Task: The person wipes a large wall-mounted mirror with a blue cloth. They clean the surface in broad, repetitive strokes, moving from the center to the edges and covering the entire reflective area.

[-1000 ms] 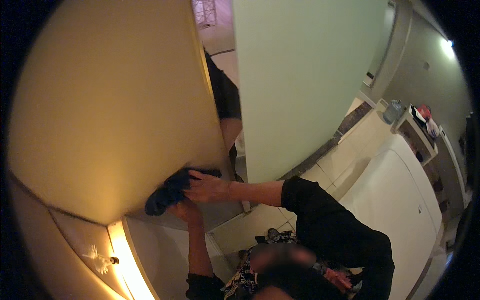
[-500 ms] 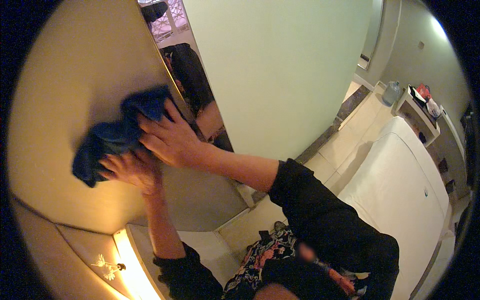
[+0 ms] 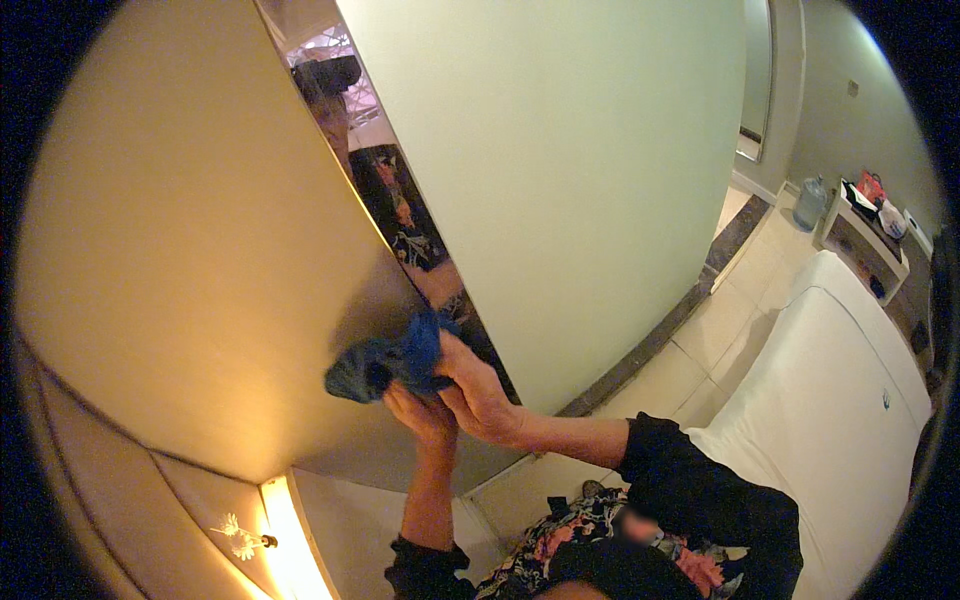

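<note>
A crumpled blue cloth (image 3: 372, 368) lies against the tan wall panel (image 3: 190, 230), close to its right edge, where a narrow mirror strip (image 3: 400, 215) runs. My left hand (image 3: 425, 415) grips the cloth from below, its fingers bent into the fabric. Beside it, my right hand (image 3: 483, 393) clutches the cloth's right end, next to the mirror strip. The fabric covers some of the fingertips of both hands.
A pale green panel (image 3: 560, 180) stands right of the mirror strip. A white-covered bed (image 3: 800, 420) is at the right. Farther off are a water jug (image 3: 811, 203) and a low shelf (image 3: 865, 235) bearing bags. A glowing light (image 3: 300, 540) and a white flower decoration (image 3: 240, 540) sit lower left.
Both hands have moved the cloth down and to the right along the wall, toward the mirror strip. The cloth looks more bunched up, and the view has shifted a little.
</note>
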Action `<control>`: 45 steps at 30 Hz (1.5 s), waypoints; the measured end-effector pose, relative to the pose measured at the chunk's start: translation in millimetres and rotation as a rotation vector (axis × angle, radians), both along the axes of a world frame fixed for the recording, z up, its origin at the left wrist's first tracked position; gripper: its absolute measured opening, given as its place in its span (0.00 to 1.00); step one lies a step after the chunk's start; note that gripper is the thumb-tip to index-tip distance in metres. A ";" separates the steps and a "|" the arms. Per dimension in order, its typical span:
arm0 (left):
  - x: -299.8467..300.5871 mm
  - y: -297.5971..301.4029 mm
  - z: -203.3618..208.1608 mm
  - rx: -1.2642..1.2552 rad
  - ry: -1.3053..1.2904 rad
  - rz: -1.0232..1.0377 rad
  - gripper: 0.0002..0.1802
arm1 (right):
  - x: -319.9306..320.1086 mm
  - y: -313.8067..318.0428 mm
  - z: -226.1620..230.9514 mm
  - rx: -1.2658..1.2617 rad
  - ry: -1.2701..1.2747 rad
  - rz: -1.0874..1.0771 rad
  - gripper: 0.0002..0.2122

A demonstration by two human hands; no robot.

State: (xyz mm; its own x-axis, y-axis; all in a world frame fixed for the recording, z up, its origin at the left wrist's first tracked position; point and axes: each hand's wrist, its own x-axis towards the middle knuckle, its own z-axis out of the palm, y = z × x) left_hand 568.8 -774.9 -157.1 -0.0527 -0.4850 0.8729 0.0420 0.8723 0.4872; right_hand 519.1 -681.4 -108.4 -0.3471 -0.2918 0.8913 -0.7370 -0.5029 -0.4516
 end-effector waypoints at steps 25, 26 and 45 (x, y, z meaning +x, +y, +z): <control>-65.4 0.4 -17.3 -0.145 -0.349 -0.051 0.20 | -71.6 -7.9 -20.1 0.279 -0.293 -0.144 0.23; -61.8 -3.3 -45.9 -0.146 -0.391 -0.025 0.20 | -66.8 -6.3 -29.5 0.334 -0.341 -0.113 0.23; -36.0 -11.9 144.9 -0.446 -0.114 0.351 0.21 | -79.2 -41.7 91.2 -0.084 0.031 -0.068 0.21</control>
